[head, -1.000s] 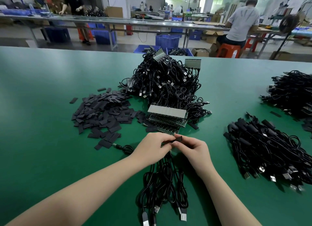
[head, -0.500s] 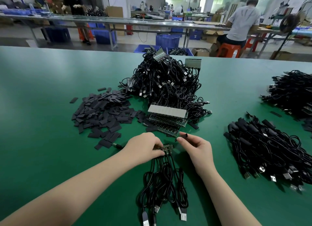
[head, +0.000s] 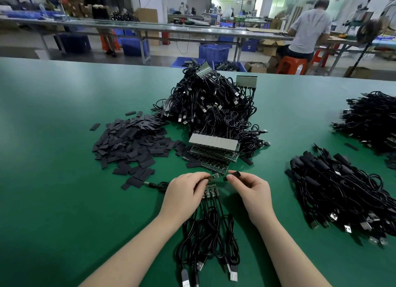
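Pinching one small green circuit board [head: 215, 176] between thumb and curled fingertips, the left hand [head: 185, 193] holds it just above the green table mat [head: 53, 179]. The right hand [head: 251, 190] pinches one short black flat sleeve [head: 235, 174] between thumb and forefinger, its other fingers curled under. The sleeve is close beside the board; I cannot tell whether they touch. Between the two wrists lies one bundle of black USB cables [head: 205, 239], with at least three plugs showing at its near end. Beyond the hands are one stack of green board panels [head: 214, 151], one loose pile of black sleeves [head: 130, 145], too many to count, and one tall heap of black cables [head: 214, 106]. Two more cable heaps [head: 342, 192] lie to the right.
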Tool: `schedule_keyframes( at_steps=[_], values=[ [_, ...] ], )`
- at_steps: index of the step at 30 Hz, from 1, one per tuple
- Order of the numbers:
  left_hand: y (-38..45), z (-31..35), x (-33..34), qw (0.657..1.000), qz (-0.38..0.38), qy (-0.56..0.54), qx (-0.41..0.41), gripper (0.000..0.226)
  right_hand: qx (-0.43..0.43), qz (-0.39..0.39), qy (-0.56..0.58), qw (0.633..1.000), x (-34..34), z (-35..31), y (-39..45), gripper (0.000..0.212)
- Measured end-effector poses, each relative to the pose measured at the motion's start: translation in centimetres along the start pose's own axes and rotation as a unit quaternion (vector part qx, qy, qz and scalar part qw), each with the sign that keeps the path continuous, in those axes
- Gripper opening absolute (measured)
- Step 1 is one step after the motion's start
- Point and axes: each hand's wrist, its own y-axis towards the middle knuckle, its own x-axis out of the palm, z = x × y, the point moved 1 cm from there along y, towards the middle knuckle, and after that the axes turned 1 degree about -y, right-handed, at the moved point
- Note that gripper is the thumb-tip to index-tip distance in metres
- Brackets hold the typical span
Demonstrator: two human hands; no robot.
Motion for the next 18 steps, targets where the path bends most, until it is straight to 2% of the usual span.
schedule_keyframes(
  at_steps=[5, 12, 18],
  values=[
    [-0.47, 0.28, -0.49, 1.0, -0.007, -0.002, 0.012, 0.032, 0.0, -0.012, 0.007, 1.0, 0.13, -0.16, -0.09, 0.013],
    [-0.29, 0.49, -0.39, 0.999, 0.005, 0.017, 0.037, 0.025, -0.044, 0.048, 0.011, 0.998, 0.43, -0.13, -0.62, 0.014],
    [0.1, 0.86, 0.24, 0.995, 0.008, 0.067, 0.071, 0.031, -0.015, 0.004, 0.032, 0.999, 0.79, 0.05, -0.44, 0.013]
  ],
)
